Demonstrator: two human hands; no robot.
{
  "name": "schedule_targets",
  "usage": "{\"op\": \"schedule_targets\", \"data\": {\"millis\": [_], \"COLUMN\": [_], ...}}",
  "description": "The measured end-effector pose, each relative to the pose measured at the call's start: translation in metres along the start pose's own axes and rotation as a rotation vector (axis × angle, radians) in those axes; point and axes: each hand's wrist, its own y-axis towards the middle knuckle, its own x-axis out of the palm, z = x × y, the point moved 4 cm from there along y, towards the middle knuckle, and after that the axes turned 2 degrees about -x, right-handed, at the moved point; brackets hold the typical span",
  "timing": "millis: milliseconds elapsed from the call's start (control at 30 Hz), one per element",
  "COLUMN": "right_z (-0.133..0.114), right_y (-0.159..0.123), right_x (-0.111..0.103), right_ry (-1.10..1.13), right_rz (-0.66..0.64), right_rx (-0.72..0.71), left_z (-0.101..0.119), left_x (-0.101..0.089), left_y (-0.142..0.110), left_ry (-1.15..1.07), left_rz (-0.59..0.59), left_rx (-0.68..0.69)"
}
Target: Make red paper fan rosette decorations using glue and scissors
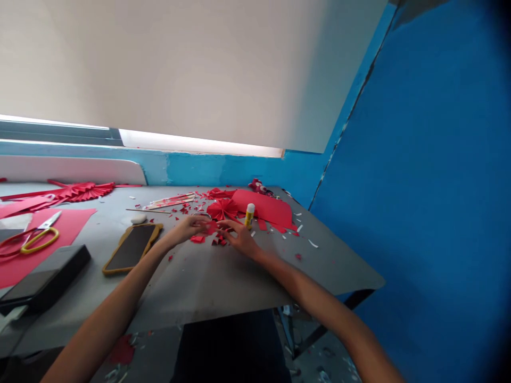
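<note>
Both my hands meet over the grey table (pixel 223 282) among red paper scraps. My left hand (pixel 190 227) and my right hand (pixel 239 238) each pinch a small piece of red paper (pixel 211 227) held between them. More small folded red bits (pixel 219 241) lie just below the fingers. A pleated red paper rosette (pixel 222 209) lies just beyond the hands. An upright yellow glue stick (pixel 249 214) with a white cap stands close to my right hand's fingertips.
A phone in a tan case (pixel 131 248) lies left of my left arm. Yellow-handled scissors (pixel 40 234) rest on a red sheet (pixel 67 223) at far left, near a black box (pixel 43 282). A red paper fan (pixel 83 190) and a larger red sheet (pixel 263 208) lie farther back. A blue wall stands to the right.
</note>
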Motion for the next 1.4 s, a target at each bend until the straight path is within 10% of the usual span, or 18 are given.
{"op": "schedule_targets", "data": {"millis": [1400], "right_z": [0.015], "right_y": [0.0], "right_x": [-0.002], "right_ry": [0.08], "right_rz": [0.039], "right_rx": [0.169], "left_z": [-0.026], "left_x": [0.035], "left_y": [0.006], "left_ry": [-0.125], "left_rz": [-0.12], "left_rx": [-0.182]}}
